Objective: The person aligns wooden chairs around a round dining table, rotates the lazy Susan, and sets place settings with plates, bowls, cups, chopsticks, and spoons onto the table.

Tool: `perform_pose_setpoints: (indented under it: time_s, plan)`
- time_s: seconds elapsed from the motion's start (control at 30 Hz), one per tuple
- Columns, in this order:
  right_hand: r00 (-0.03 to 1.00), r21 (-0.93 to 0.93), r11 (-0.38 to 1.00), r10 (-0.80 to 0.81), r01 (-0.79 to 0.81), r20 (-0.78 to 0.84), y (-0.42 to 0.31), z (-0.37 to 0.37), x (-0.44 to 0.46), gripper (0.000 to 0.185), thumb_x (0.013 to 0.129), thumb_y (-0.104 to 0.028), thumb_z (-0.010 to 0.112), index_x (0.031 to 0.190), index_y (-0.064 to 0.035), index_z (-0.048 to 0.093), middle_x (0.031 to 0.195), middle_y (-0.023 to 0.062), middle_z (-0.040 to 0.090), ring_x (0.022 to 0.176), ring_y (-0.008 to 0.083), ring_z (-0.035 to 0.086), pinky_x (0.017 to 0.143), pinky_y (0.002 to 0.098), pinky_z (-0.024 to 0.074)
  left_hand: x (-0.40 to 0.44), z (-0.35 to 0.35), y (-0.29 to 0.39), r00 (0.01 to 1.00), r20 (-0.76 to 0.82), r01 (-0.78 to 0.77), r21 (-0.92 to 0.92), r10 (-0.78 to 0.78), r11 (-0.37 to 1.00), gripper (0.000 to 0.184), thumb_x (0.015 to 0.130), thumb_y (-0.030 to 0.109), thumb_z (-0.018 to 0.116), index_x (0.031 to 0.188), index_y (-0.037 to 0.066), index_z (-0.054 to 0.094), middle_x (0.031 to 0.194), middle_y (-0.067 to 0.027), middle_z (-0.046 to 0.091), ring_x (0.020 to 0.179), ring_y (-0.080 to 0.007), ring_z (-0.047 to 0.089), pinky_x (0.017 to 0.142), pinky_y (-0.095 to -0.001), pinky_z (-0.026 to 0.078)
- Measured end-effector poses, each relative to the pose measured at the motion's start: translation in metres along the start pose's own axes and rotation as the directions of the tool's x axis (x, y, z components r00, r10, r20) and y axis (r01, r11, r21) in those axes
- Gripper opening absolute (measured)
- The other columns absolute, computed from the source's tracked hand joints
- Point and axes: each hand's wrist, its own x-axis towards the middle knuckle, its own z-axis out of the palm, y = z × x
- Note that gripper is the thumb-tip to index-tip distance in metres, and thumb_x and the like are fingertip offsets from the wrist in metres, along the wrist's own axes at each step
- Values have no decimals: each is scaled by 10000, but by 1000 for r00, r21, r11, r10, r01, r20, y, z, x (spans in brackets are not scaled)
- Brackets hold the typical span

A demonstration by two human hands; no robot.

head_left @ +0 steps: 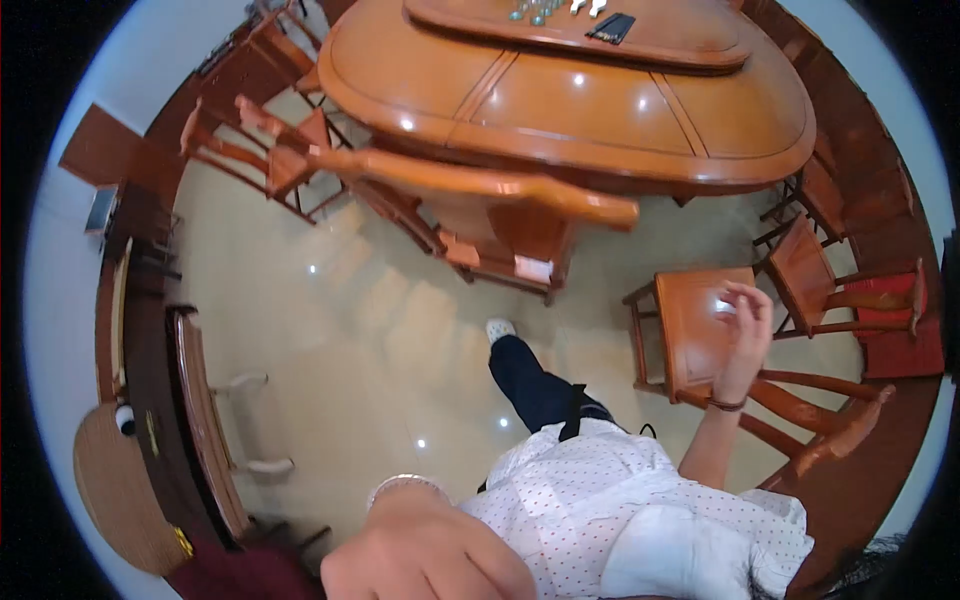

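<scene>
My left hand (430, 550) is close to the camera at the bottom edge, with a pale bracelet at its wrist. Its knuckles are bent and the fingers curl under, so anything inside them is hidden. Over a wooden chair seat (695, 315) on the right, my right hand (746, 318) is raised with loosely bent, separated fingers and nothing in them. A dark band circles that wrist. Between the hands is a white dotted shirt (600, 480), with dark trousers (530, 385) and a light shoe (500, 328) beyond it.
A large oval wooden table (580, 115) with glassware (538, 14) and a dark item (611, 28) stands ahead. A chair (480, 185) is in front of it. More chairs (285, 165) stand to both sides. A dark cabinet-like piece (150, 400) is at left.
</scene>
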Motion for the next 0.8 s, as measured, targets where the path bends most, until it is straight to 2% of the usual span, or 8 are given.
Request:
perform_pose_setpoints:
  time_s: [0.1,0.23,0.27,0.33,0.43,0.6,0.67,0.8]
  plan:
    - [994,26,998,59,-61,88,26,77,33,219,859,-182,424,1000,-25,486,1017,98,548,882,170,535,772,276,419,-45,-71,17,952,-303,98,159,-46,982,168,771,190,491,629,108,529,776,-110,583,673,-241,525,588,-331,424]
    - [974,220,959,143,-181,176,46,147,62,268,865,-212,396,1010,-4,481,1030,124,550,895,187,542,806,296,415,-85,-186,33,591,-800,580,512,106,633,162,796,193,478,869,55,521,1021,-93,488,950,-171,450,747,-315,388]
    - [957,278,935,153,-222,247,46,155,66,273,864,-211,392,996,8,489,1013,130,556,893,190,545,812,305,414,-89,-213,33,603,-793,578,511,89,637,162,796,193,478,869,55,521,1021,-93,488,950,-171,450,747,-315,388]
    - [960,237,942,192,-238,202,50,158,70,253,857,-200,389,894,18,510,907,150,586,844,204,564,809,316,416,-97,-260,27,190,-870,796,408,456,446,310,803,206,507,1046,22,456,1086,-86,443,1003,-161,410,835,-296,329]
    - [947,362,878,259,-312,188,52,153,69,252,829,-216,397,673,-22,442,649,121,507,701,230,543,759,363,433,-122,-322,28,82,-826,882,321,558,345,403,813,219,518,1142,23,393,1105,-83,429,1024,-170,396,872,-299,304]
    - [970,488,839,231,-239,79,55,158,64,266,819,-187,394,599,-37,400,580,124,478,672,258,548,757,370,430,-149,-377,31,-26,-945,790,181,327,586,318,824,246,488,1066,44,449,1095,-79,458,1021,-194,440,865,-347,343]
    - [971,549,806,231,-224,57,56,159,62,266,809,-184,393,587,-38,395,582,129,476,671,258,541,750,373,428,-165,-387,35,-67,-987,549,89,149,831,333,838,299,457,1056,47,449,995,-75,472,905,-204,479,790,-352,393]
    - [974,520,830,225,-204,22,51,152,44,269,793,-173,395,559,-39,392,564,131,468,633,264,536,721,384,435,-183,-385,48,-52,-999,319,-8,9,948,267,817,325,443,787,62,477,699,-45,462,699,-163,457,645,-287,402]
